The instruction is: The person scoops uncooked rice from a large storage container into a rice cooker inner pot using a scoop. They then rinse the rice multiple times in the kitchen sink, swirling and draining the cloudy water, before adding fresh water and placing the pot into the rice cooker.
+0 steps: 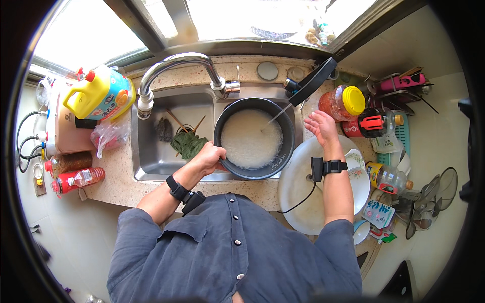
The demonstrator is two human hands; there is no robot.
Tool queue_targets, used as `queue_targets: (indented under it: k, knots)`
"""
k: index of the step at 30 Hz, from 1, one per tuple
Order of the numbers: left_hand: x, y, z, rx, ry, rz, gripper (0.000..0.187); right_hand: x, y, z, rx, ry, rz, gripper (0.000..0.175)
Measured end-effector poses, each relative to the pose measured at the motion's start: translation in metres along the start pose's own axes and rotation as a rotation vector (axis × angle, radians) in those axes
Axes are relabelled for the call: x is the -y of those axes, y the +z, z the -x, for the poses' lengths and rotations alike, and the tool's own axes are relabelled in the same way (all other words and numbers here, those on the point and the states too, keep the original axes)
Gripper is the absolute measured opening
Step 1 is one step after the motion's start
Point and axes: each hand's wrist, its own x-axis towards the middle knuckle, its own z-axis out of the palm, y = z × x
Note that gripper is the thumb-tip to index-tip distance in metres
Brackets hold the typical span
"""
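Observation:
A dark rice-cooker inner pot [278, 163] sits over the right part of the steel sink [155, 166]. Inside lies rice in cloudy water [248, 140]. A thin water stream [278, 114] runs into it from a black spout [316, 81] at the upper right. My left hand [209, 157] grips the pot's lower left rim, thumb on top. To the right of the pot, my right hand [322, 127] is raised with fingers apart and holds nothing. It is near the black spout and a red-filled jar with a yellow lid [333, 103].
A chrome faucet [178, 60] arches over the left basin, which holds a green cloth [188, 145], wooden chopsticks [176, 120] and a scouring pad [164, 130]. Yellow jug [104, 94] stands left. A large round white board [299, 204], bowls [358, 187] and several bottles crowd the right.

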Motion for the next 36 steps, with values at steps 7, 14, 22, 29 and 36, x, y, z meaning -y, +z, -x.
queue_targets:
  k: [7,14,22,29,36]
  knots:
    - [0.001,-0.001,-0.016,-0.008,-0.094,-0.026,0.032,-0.008,0.007,-0.035,-0.004,0.006,-0.033,0.069]
    - [0.01,-0.003,-0.026,0.025,-0.071,0.039,0.024,-0.009,0.007,-0.049,-0.008,0.014,-0.015,0.065]
    - [-0.001,0.01,-0.019,0.018,-0.052,0.02,0.029,-0.009,0.005,-0.047,0.004,0.011,-0.05,0.068]
    - [-0.001,-0.008,0.008,-0.039,-0.061,-0.022,0.041,-0.016,0.004,-0.046,-0.017,0.034,-0.042,0.067]
    - [-0.006,0.0,0.009,-0.049,-0.063,-0.023,0.03,-0.011,0.001,-0.047,0.001,0.018,-0.043,0.067]
